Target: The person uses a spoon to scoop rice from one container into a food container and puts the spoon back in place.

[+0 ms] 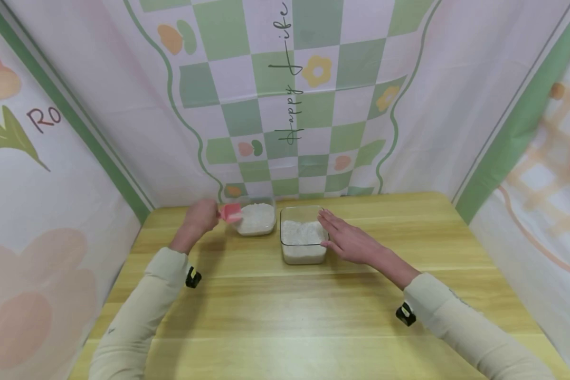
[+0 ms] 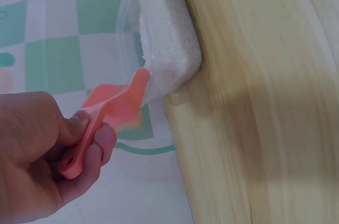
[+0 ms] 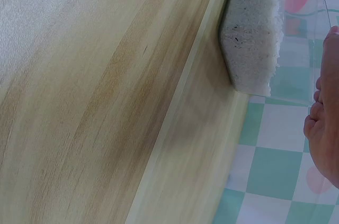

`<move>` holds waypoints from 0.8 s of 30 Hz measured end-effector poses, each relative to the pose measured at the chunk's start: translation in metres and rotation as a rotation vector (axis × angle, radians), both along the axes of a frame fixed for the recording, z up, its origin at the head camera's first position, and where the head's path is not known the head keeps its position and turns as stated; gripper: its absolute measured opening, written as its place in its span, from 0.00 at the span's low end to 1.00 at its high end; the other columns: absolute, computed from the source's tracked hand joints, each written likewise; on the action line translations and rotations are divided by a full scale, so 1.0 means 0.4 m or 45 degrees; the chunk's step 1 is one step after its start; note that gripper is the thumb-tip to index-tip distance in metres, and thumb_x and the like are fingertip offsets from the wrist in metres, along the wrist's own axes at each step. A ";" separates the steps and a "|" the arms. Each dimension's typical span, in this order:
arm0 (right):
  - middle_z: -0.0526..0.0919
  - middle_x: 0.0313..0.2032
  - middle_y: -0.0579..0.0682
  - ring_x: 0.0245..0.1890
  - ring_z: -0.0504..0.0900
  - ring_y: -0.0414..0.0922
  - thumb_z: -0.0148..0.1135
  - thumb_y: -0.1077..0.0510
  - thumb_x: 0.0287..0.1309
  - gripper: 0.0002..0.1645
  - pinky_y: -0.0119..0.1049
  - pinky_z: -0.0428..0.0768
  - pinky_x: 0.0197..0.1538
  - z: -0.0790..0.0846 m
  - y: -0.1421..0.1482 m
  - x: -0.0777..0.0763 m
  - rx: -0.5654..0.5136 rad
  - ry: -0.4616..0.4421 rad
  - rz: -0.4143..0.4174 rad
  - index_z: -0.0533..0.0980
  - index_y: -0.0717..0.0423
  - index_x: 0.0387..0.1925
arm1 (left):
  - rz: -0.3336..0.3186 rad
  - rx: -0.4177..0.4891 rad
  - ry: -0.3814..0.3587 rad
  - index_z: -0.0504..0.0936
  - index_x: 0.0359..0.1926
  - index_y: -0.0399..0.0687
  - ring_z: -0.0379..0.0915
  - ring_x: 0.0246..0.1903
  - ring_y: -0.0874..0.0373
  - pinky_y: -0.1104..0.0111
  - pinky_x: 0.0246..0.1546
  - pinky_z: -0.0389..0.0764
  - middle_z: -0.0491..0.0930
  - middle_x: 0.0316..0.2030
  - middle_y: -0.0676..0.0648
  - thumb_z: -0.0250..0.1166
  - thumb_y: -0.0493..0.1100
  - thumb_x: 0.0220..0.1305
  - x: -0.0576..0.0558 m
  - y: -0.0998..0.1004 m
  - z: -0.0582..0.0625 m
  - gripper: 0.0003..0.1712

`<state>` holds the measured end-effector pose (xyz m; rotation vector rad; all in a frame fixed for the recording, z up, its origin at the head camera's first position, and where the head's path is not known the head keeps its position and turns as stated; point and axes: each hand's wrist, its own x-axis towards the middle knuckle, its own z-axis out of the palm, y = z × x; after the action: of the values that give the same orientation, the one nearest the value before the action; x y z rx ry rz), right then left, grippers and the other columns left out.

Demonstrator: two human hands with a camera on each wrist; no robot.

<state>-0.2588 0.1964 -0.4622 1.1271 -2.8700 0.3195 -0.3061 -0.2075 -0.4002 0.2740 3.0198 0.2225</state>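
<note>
My left hand (image 1: 201, 216) grips the handle of a pink scoop (image 1: 231, 212), its head at the left rim of a clear plastic container (image 2: 124, 17) of white rice (image 1: 258, 218). In the left wrist view, thumb and fingers close round the handle of the scoop (image 2: 114, 105); whether rice lies in its head cannot be made out. Just to the right stands a square glass container (image 1: 304, 253), about half full of rice (image 3: 254, 38). My right hand (image 1: 349, 237) rests against this glass container's right rim, with its fingers extended.
Both containers stand near the back edge of a wood-grain table (image 1: 285, 311). Behind it hangs a green-and-white checked curtain (image 1: 313, 111), with printed cloth (image 1: 38, 200) along the left side and more on the right. Dark clips (image 1: 192, 277) show at both sleeves.
</note>
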 end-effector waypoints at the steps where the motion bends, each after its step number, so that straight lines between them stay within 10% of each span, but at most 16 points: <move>1: 0.50 0.77 0.64 0.78 0.50 0.58 0.48 0.45 0.75 0.41 0.53 0.61 0.75 0.000 0.000 0.000 -0.001 -0.001 0.000 0.52 0.68 0.75 | -0.013 -0.031 0.032 0.84 0.36 0.37 0.80 0.30 0.52 0.65 0.29 0.82 0.86 0.35 0.41 0.66 0.32 0.59 -0.002 0.003 -0.004 0.04; 12: 0.52 0.76 0.65 0.78 0.50 0.58 0.48 0.46 0.75 0.41 0.53 0.61 0.74 -0.002 0.000 0.001 -0.005 0.005 0.000 0.52 0.68 0.75 | -0.178 -0.334 0.350 0.84 0.35 0.39 0.79 0.27 0.48 0.59 0.27 0.82 0.82 0.26 0.41 0.66 0.31 0.55 0.004 0.034 -0.034 0.05; 24: 0.51 0.77 0.65 0.78 0.50 0.58 0.48 0.46 0.75 0.41 0.54 0.61 0.74 -0.002 -0.001 0.001 -0.003 0.012 0.005 0.52 0.68 0.75 | -0.155 0.036 0.351 0.87 0.30 0.41 0.73 0.21 0.55 0.65 0.22 0.76 0.83 0.23 0.45 0.63 0.35 0.65 0.021 0.050 -0.003 0.08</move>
<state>-0.2585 0.1961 -0.4630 1.1308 -2.8589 0.3161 -0.2976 -0.1877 -0.4012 0.5312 3.2563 0.2356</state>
